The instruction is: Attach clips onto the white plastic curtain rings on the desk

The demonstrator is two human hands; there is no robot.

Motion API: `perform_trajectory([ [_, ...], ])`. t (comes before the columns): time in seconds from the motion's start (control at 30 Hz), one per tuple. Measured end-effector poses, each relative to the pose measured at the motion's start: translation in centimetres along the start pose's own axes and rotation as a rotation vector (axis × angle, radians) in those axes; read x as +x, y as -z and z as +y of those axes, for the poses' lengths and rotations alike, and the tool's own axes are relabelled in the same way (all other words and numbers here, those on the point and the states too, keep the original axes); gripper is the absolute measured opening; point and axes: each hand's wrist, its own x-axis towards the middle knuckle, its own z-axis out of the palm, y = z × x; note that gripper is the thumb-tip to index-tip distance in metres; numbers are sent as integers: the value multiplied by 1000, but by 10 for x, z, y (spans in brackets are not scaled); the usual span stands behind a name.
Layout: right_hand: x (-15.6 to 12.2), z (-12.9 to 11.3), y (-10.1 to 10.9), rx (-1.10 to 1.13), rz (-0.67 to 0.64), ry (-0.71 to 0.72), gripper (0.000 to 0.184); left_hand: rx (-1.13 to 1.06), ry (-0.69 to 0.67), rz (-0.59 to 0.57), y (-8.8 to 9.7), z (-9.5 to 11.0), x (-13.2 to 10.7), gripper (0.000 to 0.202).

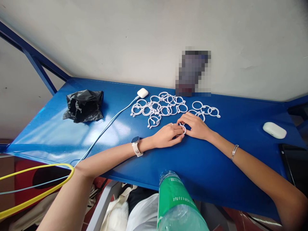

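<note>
Between my two hands is a white plastic ring (184, 129), looking like a curtain ring, just above the blue table (134, 160). My left hand (168, 135) has its fingers closed on the ring's lower side. At the ring's upper left edge, the bent fingers of my right hand (196, 125) pinch it. A loose pile of several similar white rings (166, 110) lies behind my left hand. Several more rings (213, 111) lie behind my right hand, some partly hidden by it. Many of these rings have small knobs or eyelets.
A crumpled black plastic bag (85, 107) lies at the left. A pale cable (108, 125) runs to a white charger (142, 93). At right are a white earphone case (274, 130) and a dark device (295, 163). A green-labelled bottle (176, 195) stands nearest me.
</note>
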Motion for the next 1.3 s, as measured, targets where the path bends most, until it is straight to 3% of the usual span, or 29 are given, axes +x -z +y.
perform_trajectory([
  [1.3,0,1,-1,-1,-9,-5,10,10,16,-22,0,0,0,28],
])
